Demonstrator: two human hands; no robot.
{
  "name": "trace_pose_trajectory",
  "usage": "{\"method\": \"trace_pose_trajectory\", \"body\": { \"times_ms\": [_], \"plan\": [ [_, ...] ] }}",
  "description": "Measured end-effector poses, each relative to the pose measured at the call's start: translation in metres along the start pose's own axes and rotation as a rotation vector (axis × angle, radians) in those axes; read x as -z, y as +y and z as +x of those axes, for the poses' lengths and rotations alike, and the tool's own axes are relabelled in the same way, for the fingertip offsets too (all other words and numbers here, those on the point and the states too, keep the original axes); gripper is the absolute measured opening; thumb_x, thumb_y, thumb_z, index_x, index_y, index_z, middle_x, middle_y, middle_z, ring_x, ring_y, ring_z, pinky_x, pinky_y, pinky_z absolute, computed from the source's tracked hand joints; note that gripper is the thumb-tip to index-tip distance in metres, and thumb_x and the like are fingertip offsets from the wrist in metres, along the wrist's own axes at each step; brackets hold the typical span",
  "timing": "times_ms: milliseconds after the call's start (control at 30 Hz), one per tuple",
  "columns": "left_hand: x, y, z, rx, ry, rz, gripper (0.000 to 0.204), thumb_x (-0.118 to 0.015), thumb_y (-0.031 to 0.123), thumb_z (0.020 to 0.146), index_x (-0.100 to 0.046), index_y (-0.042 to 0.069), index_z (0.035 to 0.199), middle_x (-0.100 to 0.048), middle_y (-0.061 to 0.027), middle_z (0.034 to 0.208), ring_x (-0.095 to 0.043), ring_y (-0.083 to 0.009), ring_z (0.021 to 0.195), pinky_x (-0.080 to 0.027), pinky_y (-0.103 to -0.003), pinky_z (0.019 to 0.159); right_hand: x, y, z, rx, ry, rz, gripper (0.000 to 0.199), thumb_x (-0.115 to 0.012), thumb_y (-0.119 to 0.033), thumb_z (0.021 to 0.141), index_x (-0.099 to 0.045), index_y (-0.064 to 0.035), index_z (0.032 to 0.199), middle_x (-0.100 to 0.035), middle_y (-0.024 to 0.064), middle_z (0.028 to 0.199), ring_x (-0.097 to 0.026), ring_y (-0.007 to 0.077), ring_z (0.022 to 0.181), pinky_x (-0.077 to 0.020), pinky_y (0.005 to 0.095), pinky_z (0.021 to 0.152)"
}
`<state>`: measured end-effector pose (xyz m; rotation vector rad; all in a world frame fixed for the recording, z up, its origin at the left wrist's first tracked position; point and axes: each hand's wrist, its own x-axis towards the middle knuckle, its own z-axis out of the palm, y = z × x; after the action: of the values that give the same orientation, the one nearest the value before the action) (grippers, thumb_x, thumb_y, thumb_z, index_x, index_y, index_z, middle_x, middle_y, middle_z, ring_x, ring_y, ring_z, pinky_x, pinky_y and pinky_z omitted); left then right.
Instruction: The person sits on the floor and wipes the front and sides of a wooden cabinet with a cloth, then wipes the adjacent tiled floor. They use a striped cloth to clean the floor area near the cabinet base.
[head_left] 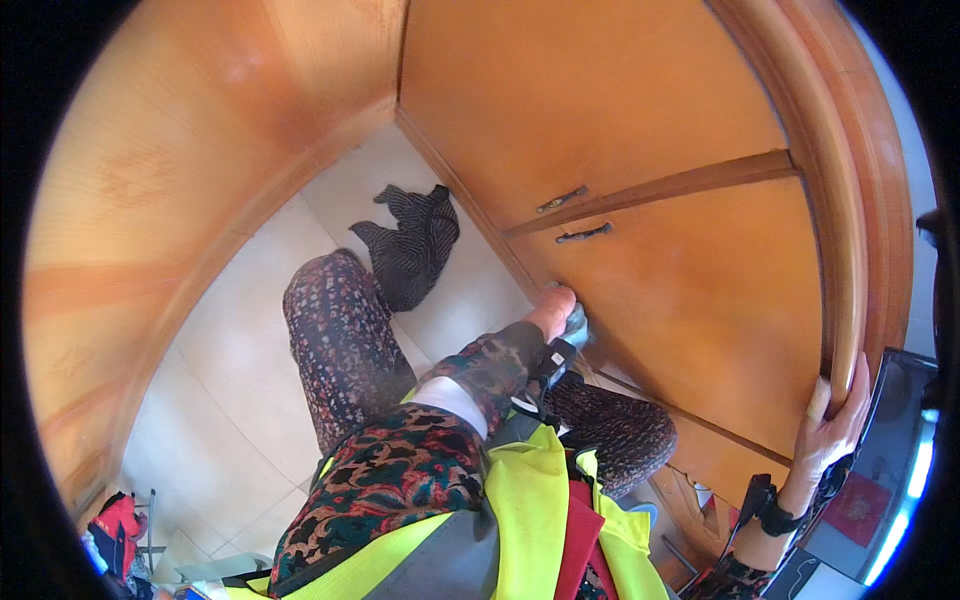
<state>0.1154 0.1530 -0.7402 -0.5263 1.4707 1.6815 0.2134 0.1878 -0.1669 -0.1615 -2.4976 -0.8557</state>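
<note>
Head view: a pale blue-green cloth (577,326) is seen under the left hand (553,306), low at the bottom edge of the nearer orange-brown cabinet door (700,300), but whether the left grip is closed on it cannot be told. The rounded wooden rim (847,290) of the cabinet is grasped by the right hand (835,425), thumb and fingers set on opposite sides. A dark striped garment (415,245) is left crumpled on the tiled floor (250,400), near the bent knee (340,310).
</note>
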Motion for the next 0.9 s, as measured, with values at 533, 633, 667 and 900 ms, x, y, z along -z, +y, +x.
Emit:
{"method": "trace_pose_trajectory", "body": {
  "times_ms": [533, 633, 667, 900],
  "plan": [
    [0.107, 0.251, -0.213, -0.196, -1.096, -0.417, 0.037, -0.056, 0.008, 0.085, -0.055, -0.002, 0.12, -0.064, -0.0141, 0.112, -0.062, -0.0266, 0.102, -0.047, -0.037, 0.097, 0.004, 0.004, -0.012, -0.047, 0.091, 0.077, 0.051, -0.076, -0.026, 0.076, -0.059, -0.0072, 0.121, -0.063, 0.013, 0.116, -0.06, 0.0312, 0.107, -0.0486, 0.0402, 0.09],
    [0.101, 0.32, -0.283, -0.532, -0.946, -0.251, 0.045, -0.05, 0.008, 0.08, -0.055, -0.006, 0.122, -0.064, -0.0151, 0.115, -0.063, -0.026, 0.104, -0.047, -0.038, 0.097, 0.01, 0.003, -0.015, -0.084, 0.046, 0.097, 0.053, -0.075, -0.031, 0.075, -0.057, -0.008, 0.119, -0.061, 0.0124, 0.117, -0.058, 0.0304, 0.108, -0.0483, 0.0403, 0.09],
    [0.107, 0.343, -0.306, -0.805, -0.796, -0.108, 0.046, -0.049, 0.004, 0.077, -0.055, -0.005, 0.122, -0.064, -0.0144, 0.113, -0.063, -0.0249, 0.104, -0.048, -0.037, 0.097, 0.011, 0.002, -0.017, -0.083, 0.007, 0.103, 0.053, -0.074, -0.034, 0.076, -0.056, -0.0084, 0.119, -0.06, 0.0123, 0.117, -0.057, 0.0302, 0.109, -0.048, 0.0404, 0.09],
    [0.092, 0.505, -0.358, -1.593, -0.11, 0.473, 0.037, -0.056, 0.01, 0.08, -0.061, 0.004, 0.116, -0.066, -0.0123, 0.11, -0.065, -0.0251, 0.095, -0.051, -0.036, 0.085, 0.014, 0.005, -0.026, -0.129, 0.001, 0.161, 0.049, -0.073, -0.033, 0.076, -0.057, -0.0077, 0.114, -0.059, 0.0128, 0.117, -0.057, 0.0313, 0.109, -0.048, 0.041, 0.09]
  ]
}}
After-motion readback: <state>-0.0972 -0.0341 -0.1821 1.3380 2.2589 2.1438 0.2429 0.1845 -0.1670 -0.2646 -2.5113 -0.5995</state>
